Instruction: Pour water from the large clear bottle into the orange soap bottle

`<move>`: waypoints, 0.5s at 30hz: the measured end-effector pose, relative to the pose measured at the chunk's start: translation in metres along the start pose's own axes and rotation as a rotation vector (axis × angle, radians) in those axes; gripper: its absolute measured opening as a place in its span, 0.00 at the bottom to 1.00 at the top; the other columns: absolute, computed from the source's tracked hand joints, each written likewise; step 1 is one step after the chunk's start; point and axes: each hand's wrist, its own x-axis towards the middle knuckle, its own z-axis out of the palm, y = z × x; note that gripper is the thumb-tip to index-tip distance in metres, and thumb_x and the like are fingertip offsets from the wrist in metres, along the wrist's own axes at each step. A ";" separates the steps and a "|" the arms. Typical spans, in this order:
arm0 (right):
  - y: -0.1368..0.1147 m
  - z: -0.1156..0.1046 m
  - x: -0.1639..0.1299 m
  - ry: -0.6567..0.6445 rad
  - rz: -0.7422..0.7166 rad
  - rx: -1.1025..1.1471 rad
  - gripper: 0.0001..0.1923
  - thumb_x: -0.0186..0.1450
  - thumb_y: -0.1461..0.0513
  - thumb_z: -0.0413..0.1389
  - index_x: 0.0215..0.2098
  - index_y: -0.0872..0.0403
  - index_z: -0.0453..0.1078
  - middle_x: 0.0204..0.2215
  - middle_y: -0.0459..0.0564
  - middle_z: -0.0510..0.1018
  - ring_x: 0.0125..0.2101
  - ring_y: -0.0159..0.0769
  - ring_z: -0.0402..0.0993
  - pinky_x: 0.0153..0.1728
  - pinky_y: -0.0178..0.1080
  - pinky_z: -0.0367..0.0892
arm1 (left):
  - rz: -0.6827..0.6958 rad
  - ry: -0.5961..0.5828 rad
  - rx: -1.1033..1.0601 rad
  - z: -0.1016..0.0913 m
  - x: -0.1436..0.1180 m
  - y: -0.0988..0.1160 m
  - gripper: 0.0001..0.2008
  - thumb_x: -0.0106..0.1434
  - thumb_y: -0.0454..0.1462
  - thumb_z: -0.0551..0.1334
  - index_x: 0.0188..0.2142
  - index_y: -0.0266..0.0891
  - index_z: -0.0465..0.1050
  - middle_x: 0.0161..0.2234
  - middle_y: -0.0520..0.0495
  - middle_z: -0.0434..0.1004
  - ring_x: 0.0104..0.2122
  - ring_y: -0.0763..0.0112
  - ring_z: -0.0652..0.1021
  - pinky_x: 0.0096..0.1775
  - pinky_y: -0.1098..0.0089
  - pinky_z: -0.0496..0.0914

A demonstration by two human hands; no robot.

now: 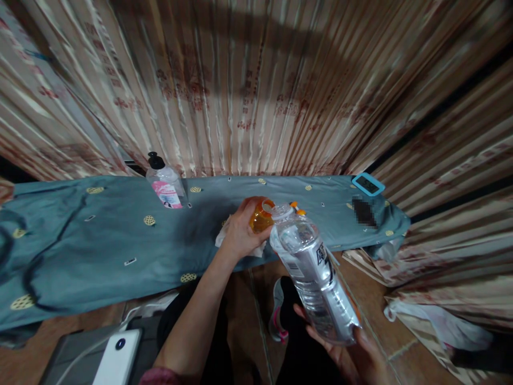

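Observation:
My left hand (243, 229) is closed around a small, see-through orange container (261, 218) with a round open mouth, held over the cloth-covered surface. My right hand (355, 350) grips the lower end of a large clear plastic bottle (315, 272) with a silver label. The bottle is tilted, its uncapped mouth at the rim of the orange container; whether they touch I cannot tell. Under my left hand lies a crumpled white tissue (223, 233). A small orange-and-white item (297, 208), its kind unclear, shows just behind the bottle's neck.
A pump bottle (165, 184) with a pink label stands left on the green cloth (120, 230). At the far right sit a blue-framed digital timer (367, 184) and a blurred dark object (364, 212). Curtains (240, 91) hang behind. A white power bank (118, 358) with a cable is lower left.

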 end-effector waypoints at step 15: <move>0.013 0.032 -0.009 0.436 -0.083 -0.175 0.37 0.28 0.36 0.69 0.32 0.45 0.81 0.36 0.55 0.79 0.34 0.51 0.78 0.37 0.40 0.75 | 0.030 0.052 0.025 0.004 -0.003 -0.005 0.24 0.53 0.37 0.71 0.49 0.40 0.69 0.49 0.42 0.76 0.48 0.59 0.79 0.50 0.61 0.74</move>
